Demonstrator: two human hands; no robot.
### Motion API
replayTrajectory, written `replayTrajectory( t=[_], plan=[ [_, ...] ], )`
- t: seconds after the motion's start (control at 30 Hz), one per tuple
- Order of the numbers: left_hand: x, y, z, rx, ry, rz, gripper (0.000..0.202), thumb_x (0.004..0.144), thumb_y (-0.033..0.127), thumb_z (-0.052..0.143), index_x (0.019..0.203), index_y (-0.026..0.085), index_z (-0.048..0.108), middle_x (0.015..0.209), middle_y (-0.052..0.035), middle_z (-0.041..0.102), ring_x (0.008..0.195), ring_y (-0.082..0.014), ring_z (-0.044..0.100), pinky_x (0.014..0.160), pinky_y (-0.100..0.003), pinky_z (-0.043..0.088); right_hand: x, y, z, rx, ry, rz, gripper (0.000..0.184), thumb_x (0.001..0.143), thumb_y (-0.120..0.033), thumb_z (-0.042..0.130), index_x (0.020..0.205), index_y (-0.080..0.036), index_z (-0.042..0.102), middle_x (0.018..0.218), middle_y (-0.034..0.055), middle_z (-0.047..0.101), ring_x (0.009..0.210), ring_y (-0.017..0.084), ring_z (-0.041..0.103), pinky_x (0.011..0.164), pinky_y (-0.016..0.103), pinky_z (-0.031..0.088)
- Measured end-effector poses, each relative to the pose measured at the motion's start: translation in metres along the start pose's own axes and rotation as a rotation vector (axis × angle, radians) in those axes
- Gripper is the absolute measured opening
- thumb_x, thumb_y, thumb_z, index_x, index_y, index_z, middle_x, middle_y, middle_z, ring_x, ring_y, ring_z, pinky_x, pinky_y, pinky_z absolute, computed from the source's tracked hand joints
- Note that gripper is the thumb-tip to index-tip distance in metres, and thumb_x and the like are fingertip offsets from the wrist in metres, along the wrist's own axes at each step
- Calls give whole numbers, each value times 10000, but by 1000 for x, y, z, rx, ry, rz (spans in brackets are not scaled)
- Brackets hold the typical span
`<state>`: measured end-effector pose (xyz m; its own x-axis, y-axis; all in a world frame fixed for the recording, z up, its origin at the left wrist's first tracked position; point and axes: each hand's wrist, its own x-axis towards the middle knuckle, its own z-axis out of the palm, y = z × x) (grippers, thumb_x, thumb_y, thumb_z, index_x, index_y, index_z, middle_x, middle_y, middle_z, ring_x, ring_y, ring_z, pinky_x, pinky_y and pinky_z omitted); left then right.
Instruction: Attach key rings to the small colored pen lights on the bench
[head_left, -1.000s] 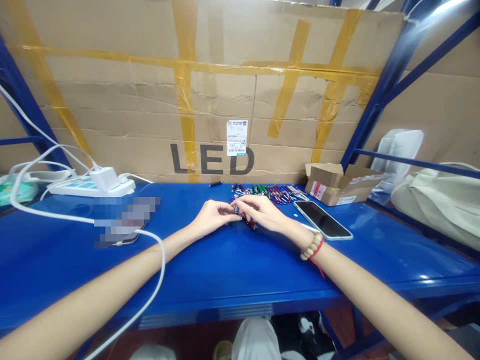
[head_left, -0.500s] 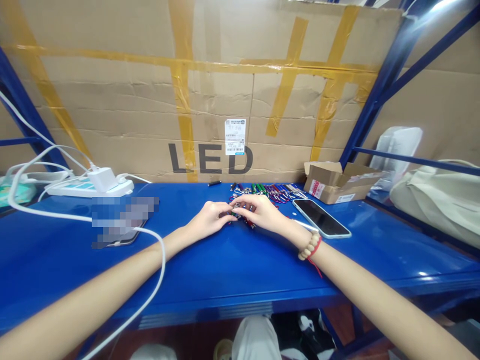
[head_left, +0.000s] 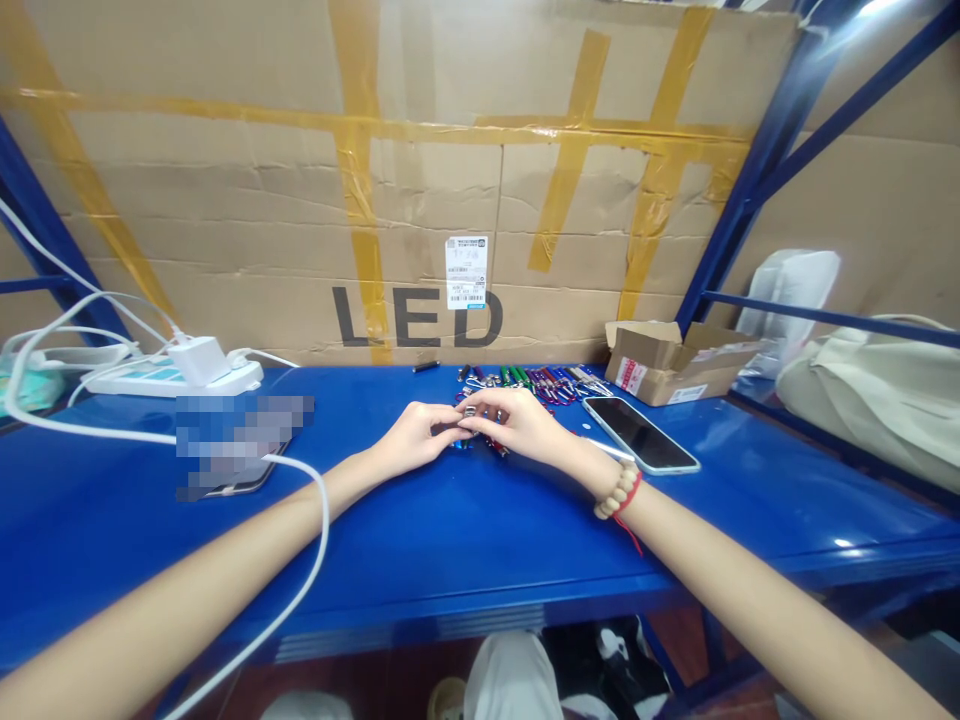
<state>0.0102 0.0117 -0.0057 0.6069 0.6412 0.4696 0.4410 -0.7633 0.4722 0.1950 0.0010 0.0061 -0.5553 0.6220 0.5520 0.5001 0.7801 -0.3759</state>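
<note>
Over the blue table, my left hand [head_left: 415, 436] and my right hand [head_left: 519, 420] meet with fingertips pinched together. Between them is a small silvery metal piece [head_left: 469, 411], mostly covered by the fingers, so its exact kind is unclear. Small blue pieces [head_left: 461, 444] show just under the fingertips, and red tube-like pieces [head_left: 496, 446] lie below my right hand. Behind the hands, a row of slim coloured metal tubes with clips [head_left: 551, 381] lies on the table, in green, red, blue and silver.
A phone [head_left: 641, 433] lies right of my right hand, near an open carton [head_left: 675, 360]. On the left are a power strip [head_left: 180, 376], a white cable [head_left: 325, 510] crossing over my left forearm, and another phone [head_left: 251, 470]. A large cardboard box [head_left: 420, 220] stands behind.
My hands stay together in nearly the same place. The green bit between the fingers no longer shows; a silvery piece and blue pieces below are now visible. The view has shifted slightly.
</note>
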Motion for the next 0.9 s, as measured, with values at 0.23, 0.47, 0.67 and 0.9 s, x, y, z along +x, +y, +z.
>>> replayTrajectory(
  t=[0.23,0.47,0.67,0.9],
  plan=[
    [0,-2,-1,-52,8,-43,217,760,302,584,676,149,713,679,-22,689,625,-135,595,577,-198,416,-1,-1,0,15,-19,-36,191,846,-286,525,964,-184,634,860,31,675,698,114,599,643,216,448],
    [0,0,-1,-81,9,-80,207,733,326,610,727,146,712,693,-12,696,632,-142,600,578,-204,427,0,3,0,14,-16,-49,194,844,-291,526,961,-186,640,875,34,677,729,122,604,660,221,446],
    [-1,3,6,-179,36,-152,280,732,377,592,841,131,669,766,-48,696,675,-173,620,629,-252,470,4,0,-4,138,29,72,277,814,-355,546,991,-158,627,755,20,657,566,93,564,557,210,435],
    [1,-4,8,-457,256,-288,155,781,306,461,809,163,514,777,-21,599,708,-141,594,624,-255,488,2,17,-33,-404,168,312,205,826,-351,515,904,-237,666,909,12,683,724,146,607,629,252,421]
  ],
)
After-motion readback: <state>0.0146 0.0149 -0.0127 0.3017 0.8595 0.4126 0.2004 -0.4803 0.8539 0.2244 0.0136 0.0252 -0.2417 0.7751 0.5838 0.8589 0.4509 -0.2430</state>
